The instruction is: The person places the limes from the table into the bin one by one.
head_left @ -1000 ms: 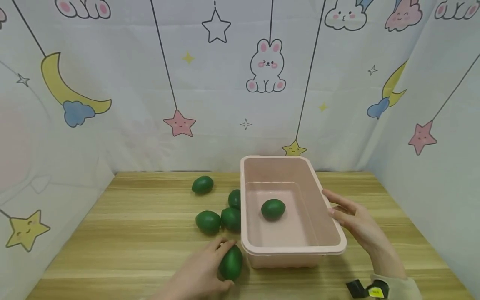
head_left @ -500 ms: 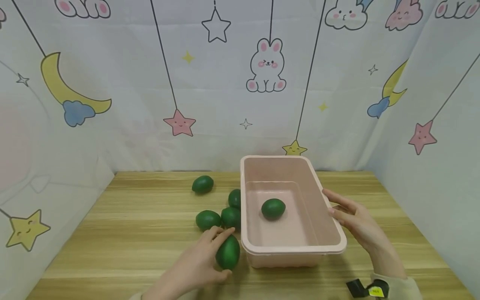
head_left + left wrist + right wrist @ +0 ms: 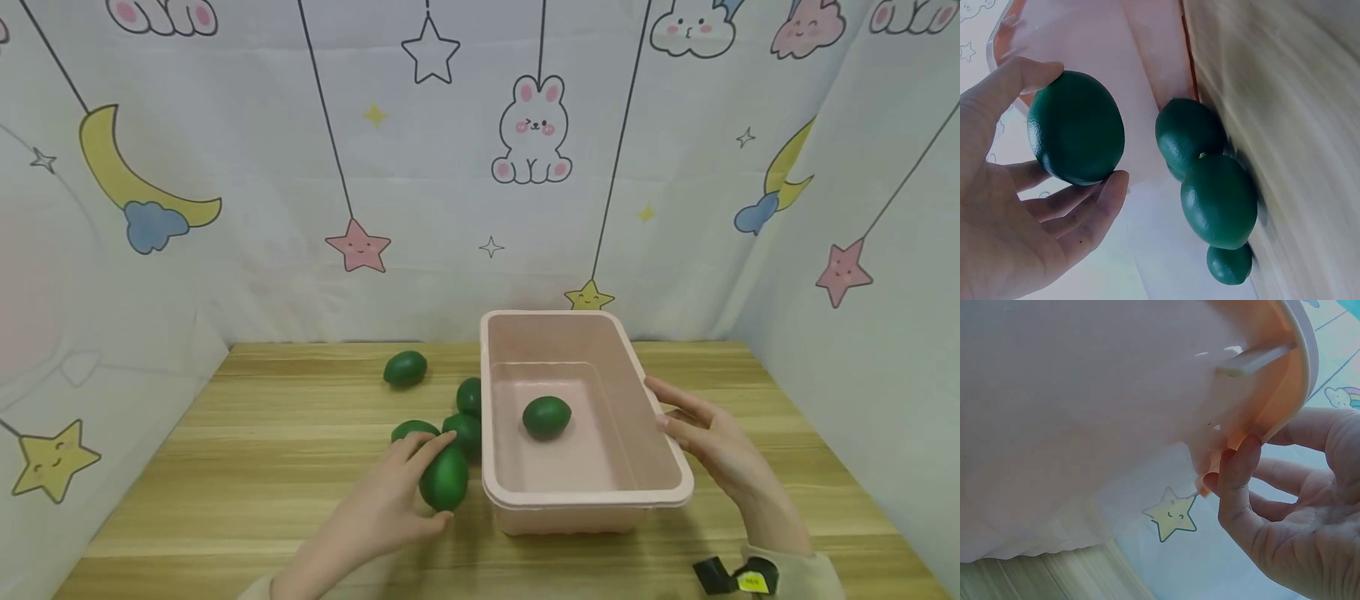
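Note:
My left hand (image 3: 375,504) pinches a dark green lime (image 3: 444,479) between thumb and fingertips, left of a pink plastic bin (image 3: 588,500). In the left wrist view the held lime (image 3: 1077,128) appears apart from the tabletop, with the bin's wall behind it. My right hand (image 3: 723,450) grips the bin's right rim, thumb and fingers on either side of the lip in the right wrist view. One lime (image 3: 547,417) lies on the bin's floor. Beside the bin's left wall are two limes, one nearer (image 3: 462,436) and one farther (image 3: 469,397), each partly hidden by it.
Partly covered by my left hand is another lime (image 3: 412,429) on the wooden table (image 3: 262,442). A further lime (image 3: 405,368) sits alone toward the back. White curtains (image 3: 435,192) with cartoon prints enclose the table behind and at the sides.
The left hand has moved away from me and slightly left with the lime, now overlapping a lime on the table. The right hand and bin have stayed put.

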Demonstrator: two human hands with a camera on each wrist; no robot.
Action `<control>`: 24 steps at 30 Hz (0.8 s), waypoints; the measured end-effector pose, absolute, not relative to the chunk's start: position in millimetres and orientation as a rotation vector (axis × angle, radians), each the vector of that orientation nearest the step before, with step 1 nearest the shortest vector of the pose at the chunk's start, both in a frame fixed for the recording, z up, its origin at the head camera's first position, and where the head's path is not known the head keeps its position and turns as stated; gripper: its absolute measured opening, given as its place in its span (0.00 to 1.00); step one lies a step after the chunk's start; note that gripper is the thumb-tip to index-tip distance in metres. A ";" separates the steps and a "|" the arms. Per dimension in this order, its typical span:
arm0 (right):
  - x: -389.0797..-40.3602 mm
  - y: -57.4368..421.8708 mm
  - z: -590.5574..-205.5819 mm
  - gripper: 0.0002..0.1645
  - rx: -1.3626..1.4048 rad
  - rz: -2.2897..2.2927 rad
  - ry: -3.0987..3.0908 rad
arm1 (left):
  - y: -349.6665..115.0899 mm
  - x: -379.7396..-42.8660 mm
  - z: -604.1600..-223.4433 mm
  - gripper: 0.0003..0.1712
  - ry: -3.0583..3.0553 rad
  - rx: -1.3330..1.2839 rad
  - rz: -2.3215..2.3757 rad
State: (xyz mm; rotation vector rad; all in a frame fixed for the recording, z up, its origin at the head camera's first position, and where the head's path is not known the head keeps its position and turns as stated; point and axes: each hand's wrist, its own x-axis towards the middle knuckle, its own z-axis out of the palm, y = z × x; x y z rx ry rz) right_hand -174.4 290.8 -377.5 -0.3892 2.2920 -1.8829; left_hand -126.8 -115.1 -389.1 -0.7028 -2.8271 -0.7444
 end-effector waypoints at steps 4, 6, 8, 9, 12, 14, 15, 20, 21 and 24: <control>-174.6 291.1 -377.6 0.33 -0.396 -1.886 2.292 | -116.5 -130.4 -386.3 0.50 -2.775 -0.694 -0.734; -174.7 291.3 -377.8 0.33 -0.400 -1.886 2.293 | -116.6 -132.2 -383.8 0.50 -2.766 -0.679 -0.736; -174.8 291.3 -378.0 0.33 -0.402 -1.886 2.290 | -116.4 -133.9 -380.9 0.50 -2.772 -0.657 -0.758; -174.9 291.3 -378.0 0.33 -0.402 -1.886 2.289 | -116.2 -134.7 -379.3 0.50 -2.779 -0.642 -0.773; -174.8 291.7 -378.2 0.33 -0.399 -1.883 2.291 | -115.0 -136.5 -376.4 0.51 -2.775 -0.625 -0.797; -174.9 291.6 -378.0 0.33 -0.398 -1.880 2.291 | -114.7 -137.7 -374.9 0.51 -2.761 -0.627 -0.800; -175.0 291.6 -377.9 0.33 -0.397 -1.879 2.293 | -114.5 -138.3 -374.4 0.51 -2.755 -0.628 -0.800; -175.1 291.3 -377.7 0.33 -0.394 -1.881 2.290 | -113.3 -141.4 -371.1 0.50 -2.748 -0.621 -0.838; -175.1 291.2 -377.7 0.33 -0.393 -1.881 2.290 | -112.9 -141.8 -370.2 0.50 -2.748 -0.619 -0.843; -175.0 291.0 -377.6 0.33 -0.395 -1.883 2.288 | -111.9 -143.1 -367.2 0.49 -2.740 -0.618 -0.853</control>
